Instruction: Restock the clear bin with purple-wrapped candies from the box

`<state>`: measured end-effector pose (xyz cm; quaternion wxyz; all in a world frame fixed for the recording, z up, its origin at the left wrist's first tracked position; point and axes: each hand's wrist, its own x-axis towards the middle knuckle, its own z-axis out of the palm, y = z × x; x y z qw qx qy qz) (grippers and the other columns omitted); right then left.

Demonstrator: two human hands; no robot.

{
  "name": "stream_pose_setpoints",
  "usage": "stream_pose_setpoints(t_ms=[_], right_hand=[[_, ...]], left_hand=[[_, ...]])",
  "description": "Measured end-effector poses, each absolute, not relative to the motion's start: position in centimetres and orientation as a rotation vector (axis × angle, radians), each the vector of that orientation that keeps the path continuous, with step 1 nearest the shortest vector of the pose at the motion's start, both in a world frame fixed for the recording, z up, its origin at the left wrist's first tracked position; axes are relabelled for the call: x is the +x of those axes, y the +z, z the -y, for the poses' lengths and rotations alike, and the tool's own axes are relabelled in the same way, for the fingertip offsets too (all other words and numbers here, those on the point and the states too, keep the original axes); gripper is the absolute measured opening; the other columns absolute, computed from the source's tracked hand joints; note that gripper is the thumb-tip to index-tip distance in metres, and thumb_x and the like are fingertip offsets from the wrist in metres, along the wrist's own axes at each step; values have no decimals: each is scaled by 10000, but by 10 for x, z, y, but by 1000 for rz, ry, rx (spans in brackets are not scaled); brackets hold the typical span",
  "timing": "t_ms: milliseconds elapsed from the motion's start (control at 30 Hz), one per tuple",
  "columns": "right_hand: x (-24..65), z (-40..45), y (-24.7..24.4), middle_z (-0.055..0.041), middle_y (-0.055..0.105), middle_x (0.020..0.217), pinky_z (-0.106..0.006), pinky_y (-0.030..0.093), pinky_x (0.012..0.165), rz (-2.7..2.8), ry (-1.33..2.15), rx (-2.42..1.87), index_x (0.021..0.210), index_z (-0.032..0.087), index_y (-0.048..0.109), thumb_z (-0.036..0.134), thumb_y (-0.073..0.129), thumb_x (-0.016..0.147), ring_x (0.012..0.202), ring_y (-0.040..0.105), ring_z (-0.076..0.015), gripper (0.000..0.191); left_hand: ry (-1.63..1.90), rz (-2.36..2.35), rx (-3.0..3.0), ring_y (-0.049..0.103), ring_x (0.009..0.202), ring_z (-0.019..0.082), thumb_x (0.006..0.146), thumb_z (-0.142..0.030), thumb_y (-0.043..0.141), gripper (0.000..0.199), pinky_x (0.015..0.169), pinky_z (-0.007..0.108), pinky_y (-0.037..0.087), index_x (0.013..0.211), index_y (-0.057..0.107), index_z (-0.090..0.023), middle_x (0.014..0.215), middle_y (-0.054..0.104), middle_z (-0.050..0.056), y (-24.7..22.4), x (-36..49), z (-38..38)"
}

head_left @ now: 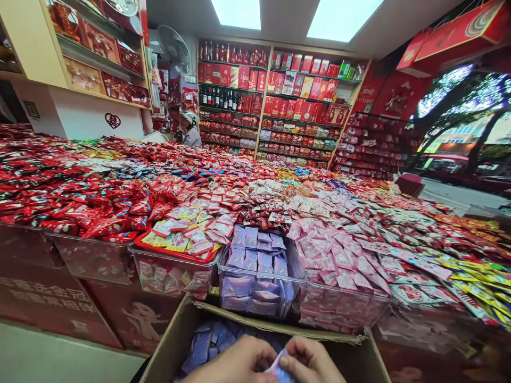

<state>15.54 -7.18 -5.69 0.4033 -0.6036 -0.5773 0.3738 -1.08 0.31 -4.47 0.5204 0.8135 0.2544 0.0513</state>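
Observation:
Low in the view, my left hand [239, 359] and my right hand [310, 361] are close together over an open cardboard box [179, 332]. Both are closed on one light-purple candy packet [281, 373], pinched between thumbs and fingers; its lower part runs out of view. More purple packets [209, 343] lie loose inside the box, partly hidden by my hands. Just beyond the box stands a clear plastic bin [297, 266], where similar purple packets [249, 258] are stacked in rows.
Left of that bin is a clear bin [171, 276] with a red rim. Pink packets [331, 250] are heaped to the right, red packets [107, 213] to the left. Stocked shelves [271, 96] line the back wall. A person [192, 135] is beyond the display.

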Motion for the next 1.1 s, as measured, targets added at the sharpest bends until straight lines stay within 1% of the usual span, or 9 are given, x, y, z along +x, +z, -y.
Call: stream_pose_setpoints(t_ms=[100,200,367,533,733,833,933,1000,1100], right_hand=[[159,77,-43,43,432,506,-201,309,446,1175,1000,-1462,601,155,493,441,531,712,466,391,-77,309],[160,82,-33,63,395,484,-185,253,387,1019,1101,-1420,632,154,490,451,538,710,402,335,-54,312],[156,87,-32,37,515,527,-185,300,423,828,1218,-1325,651,155,492,410,597,681,430,430,-65,278],[154,89,-34,41,506,511,-192,308,431,779,1186,-1325,620,163,482,402,595,687,428,416,-67,273],[153,97,-36,-6,559,643,-239,402,510,1085,969,-1378,734,189,569,338,570,718,573,507,-130,150],[152,102,-36,-34,590,729,-282,438,610,1289,531,-1375,759,220,589,203,555,728,695,549,-172,49],[150,103,-35,-50,590,777,-298,448,613,1513,243,-1282,902,268,579,98,529,708,718,546,-179,263],[147,103,-34,-50,579,761,-295,447,573,1665,257,-1224,944,287,569,129,559,691,682,534,-178,298],[146,102,-34,-58,572,780,-303,452,586,1727,389,-1192,922,277,580,231,595,687,701,535,-193,240]], left_hand=[[321,-634,1531,499,557,109,670,-356,582,316,507,188,344,852,617,-100,650,611,11,-27,0,1],[451,-660,1378,515,583,117,650,-383,617,338,547,208,362,810,622,-85,670,623,31,-19,4,1],[577,-635,1315,541,689,143,694,-338,603,304,653,248,400,868,622,-89,787,640,64,-19,6,2],[529,-658,1282,521,639,119,707,-367,585,324,585,224,388,900,587,-106,742,609,27,-20,7,2],[508,-709,1416,471,569,98,695,-369,589,264,537,209,360,691,566,-106,597,523,-15,-20,7,7],[427,-727,1267,518,555,111,680,-434,584,325,524,225,383,761,482,-137,601,509,-29,-21,7,10],[289,-643,1068,542,549,102,708,-499,522,412,546,244,400,941,414,-176,667,512,-36,-21,5,11],[281,-553,1041,502,544,69,720,-451,545,453,559,219,377,1057,393,-191,665,484,-52,-22,3,11],[342,-447,1110,456,575,60,727,-336,591,526,567,194,333,1171,351,-188,662,474,-49,-21,0,11]])
